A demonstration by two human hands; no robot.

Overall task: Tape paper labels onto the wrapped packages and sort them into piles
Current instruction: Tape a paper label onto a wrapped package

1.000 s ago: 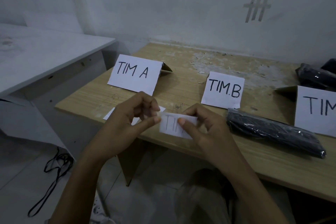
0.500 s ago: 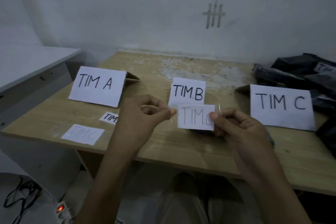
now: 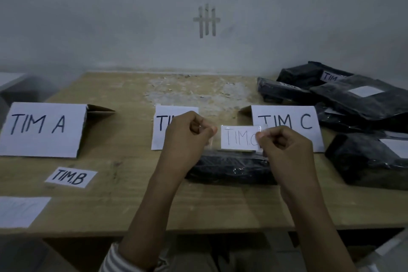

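Your left hand [image 3: 187,134] pinches the tape [image 3: 212,142] end, your right hand [image 3: 284,146] the label [image 3: 238,138] (marked TIM.C). The package [image 3: 229,168] lies just below, centre frame, lengthwise left to right, parallel to the label.

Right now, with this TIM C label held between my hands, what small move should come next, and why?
Probably lower the TIM C label onto the black wrapped package just below it and press it flat. Your left hand and right hand pinch its ends, apparently by clear tape, and it seems held above the package, not yet stuck.
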